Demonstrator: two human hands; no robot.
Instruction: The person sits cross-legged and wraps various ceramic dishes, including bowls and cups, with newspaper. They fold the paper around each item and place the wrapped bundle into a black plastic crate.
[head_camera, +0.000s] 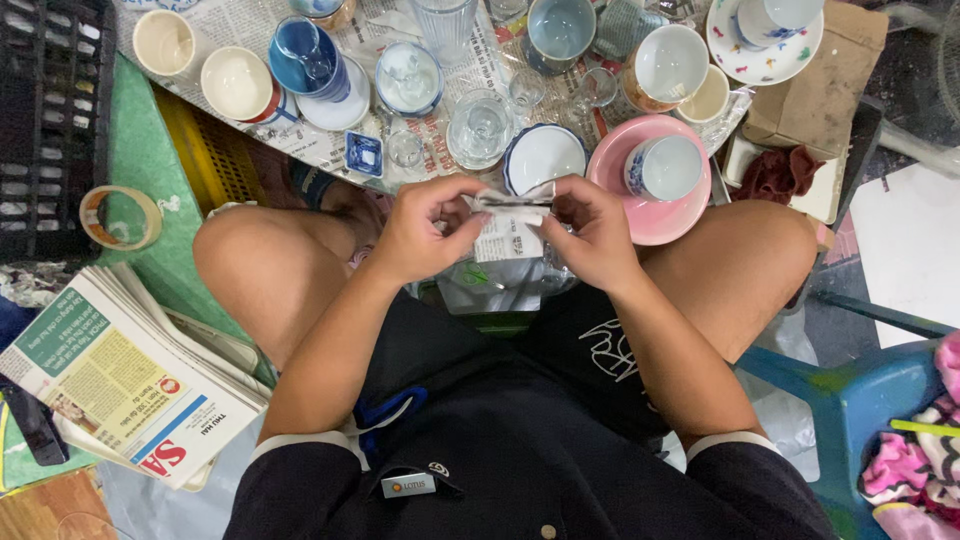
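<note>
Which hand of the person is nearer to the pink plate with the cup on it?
Right. The right hand is just beside the pink plate, almost touching its near-left edge. The left hand is farther left, holding the other side of the small paper-wrapped item.

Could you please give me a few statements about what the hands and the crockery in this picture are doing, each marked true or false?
1. Both the left hand and the right hand pinch a folded piece of newspaper. True.
2. A blue-patterned cup sits on the pink plate. True.
3. The roll of tape lies on the person's right. False: it lies on the left, on the green surface.
4. The stack of newspapers rests on the person's lap. False: it lies beside the left knee.
5. The dark red cloth is in the right hand. False: it lies apart, past the right knee.
</note>
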